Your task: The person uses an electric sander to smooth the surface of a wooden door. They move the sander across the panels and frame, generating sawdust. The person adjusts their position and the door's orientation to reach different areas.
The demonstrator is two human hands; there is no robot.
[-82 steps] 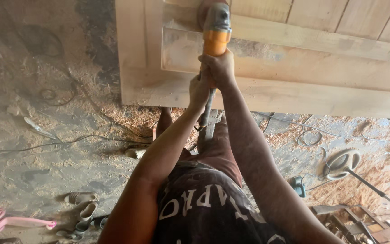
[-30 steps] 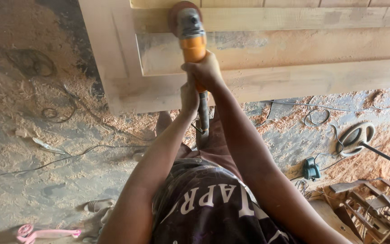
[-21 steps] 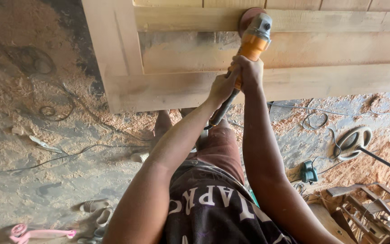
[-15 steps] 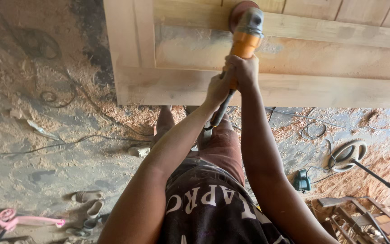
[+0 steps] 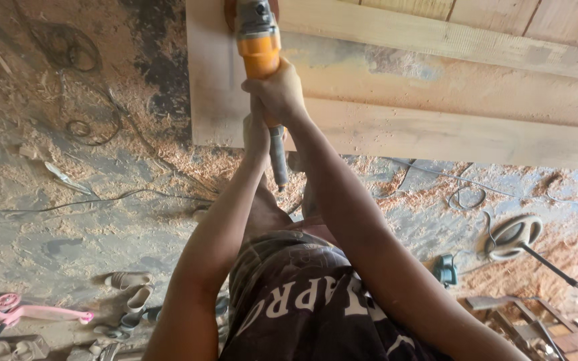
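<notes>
From the head view, both arms stretch forward to an orange angle grinder (image 5: 259, 50) held against a large wooden door frame (image 5: 436, 134) that lies flat and fills the upper right of the picture. The right hand (image 5: 279, 93) is clenched around the grinder's orange body, just behind its grey head. The left hand (image 5: 257, 137) sits directly below it, wrapped around the grey rear handle (image 5: 277, 157), which pokes out past the frame's near edge. The grinder's disc end lies at the frame's left part, near the top border of the picture, over the upright member close to where a cross rail meets it — the disc itself is mostly cut off by the picture's edge.

The person's dark printed shirt (image 5: 302, 307) fills the lower middle. Below the frame the concrete floor (image 5: 68, 234) is strewn with wood shavings (image 5: 188, 160) and loose cables (image 5: 81, 127). At the lower left lie a pink toy scooter (image 5: 35, 311) and a few worn sandals (image 5: 128, 294). To the right, near the frame's long near edge, a coiled cord (image 5: 466, 197) and a round, white-rimmed object (image 5: 516, 234) rest on the floor, with a small teal tool (image 5: 445, 271) just beside them — its kind cannot be told.
</notes>
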